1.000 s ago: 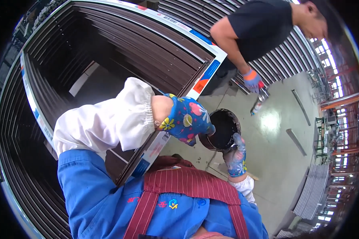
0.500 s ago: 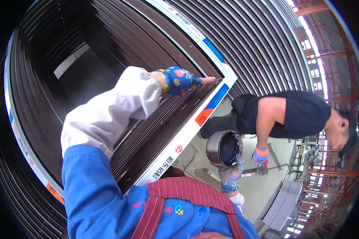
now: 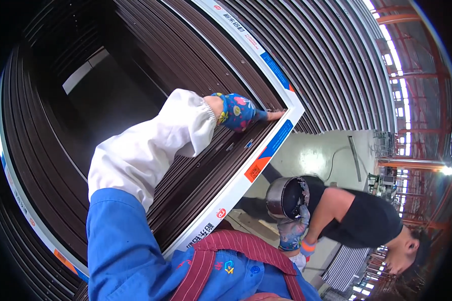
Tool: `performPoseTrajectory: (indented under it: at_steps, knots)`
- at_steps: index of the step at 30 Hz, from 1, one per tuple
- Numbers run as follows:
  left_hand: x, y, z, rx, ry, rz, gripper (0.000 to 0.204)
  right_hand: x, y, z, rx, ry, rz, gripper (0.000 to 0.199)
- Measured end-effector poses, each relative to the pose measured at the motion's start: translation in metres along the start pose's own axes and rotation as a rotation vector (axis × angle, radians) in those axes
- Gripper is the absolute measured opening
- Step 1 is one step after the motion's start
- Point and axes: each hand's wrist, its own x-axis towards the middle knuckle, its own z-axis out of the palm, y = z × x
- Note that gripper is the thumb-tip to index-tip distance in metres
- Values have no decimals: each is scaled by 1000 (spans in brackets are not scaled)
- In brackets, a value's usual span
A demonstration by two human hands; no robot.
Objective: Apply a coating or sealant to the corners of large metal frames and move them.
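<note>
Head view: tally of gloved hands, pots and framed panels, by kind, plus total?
Wearer's patterned-glove hands: 2, left hand on the dark ribbed panel near its corner, right hand holding the metal pot
Metal pots: 1
White-framed dark ribbed panels: 1
Co-worker in black shirt: 1
Total: 5

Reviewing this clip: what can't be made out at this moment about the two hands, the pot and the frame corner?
- Left hand, head view: fingertips at the frame corner too small to tell grip or tool.
- Right hand: glove hides how it grips the pot.
- Pot's contents: dark interior, unreadable.
- Co-worker: hands hidden behind the pot and glove.
</note>
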Motion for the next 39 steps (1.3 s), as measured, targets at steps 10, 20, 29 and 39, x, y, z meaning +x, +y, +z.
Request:
performPoseTrajectory:
  at_steps: [10,20,29,39]
  knots:
    - [-5,-3,19,316,441,-158,58,1,2,30,81,268,60,41]
    - [0,9,8,155,179,-137,77,3,3,30,2,296,-47,40]
    - [-10,5,8,98,220,34,75,7,5,24,-37,347,-110,41]
    - [-16,4,21,345,513,-235,58,5,1,18,-1,333,-72,42]
